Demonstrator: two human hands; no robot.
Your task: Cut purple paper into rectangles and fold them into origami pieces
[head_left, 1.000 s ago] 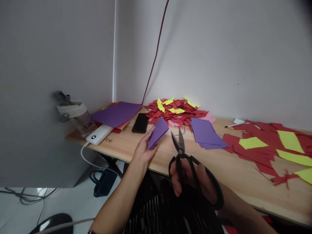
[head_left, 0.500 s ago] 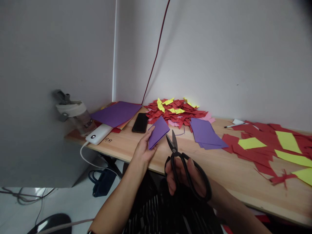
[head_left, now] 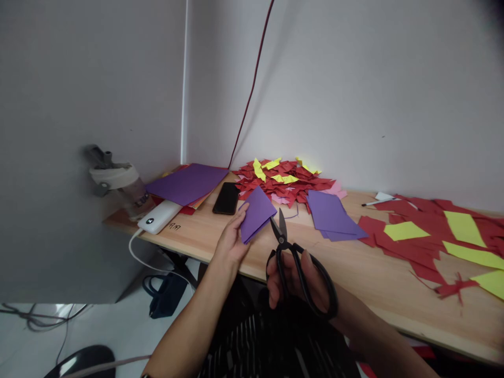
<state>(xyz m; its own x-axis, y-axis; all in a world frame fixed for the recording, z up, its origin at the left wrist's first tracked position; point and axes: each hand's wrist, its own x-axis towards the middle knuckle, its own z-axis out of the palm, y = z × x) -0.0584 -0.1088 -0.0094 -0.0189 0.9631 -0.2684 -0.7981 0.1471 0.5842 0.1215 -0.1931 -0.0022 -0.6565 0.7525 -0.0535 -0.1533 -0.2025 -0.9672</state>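
Observation:
My left hand is closed on a folded piece of purple paper, holding it by its left edge above the table. In my right hand is a pair of black-handled scissors, my fingers through the handle loops. The blades are parted and point up, their tips close to the right corner of the folded paper. I cannot tell whether a blade touches it. A few purple sheets lie flat on the table to the right of the scissors.
Behind my hands is a heap of red and yellow cut paper. A phone, a white power bank, a larger purple sheet and a bottle are at the left. Red and yellow pieces and a pen lie right.
The purple paper has turned slightly in my left hand and its folded layers have spread a little at the lower edge. The scissors stay open nearly in place.

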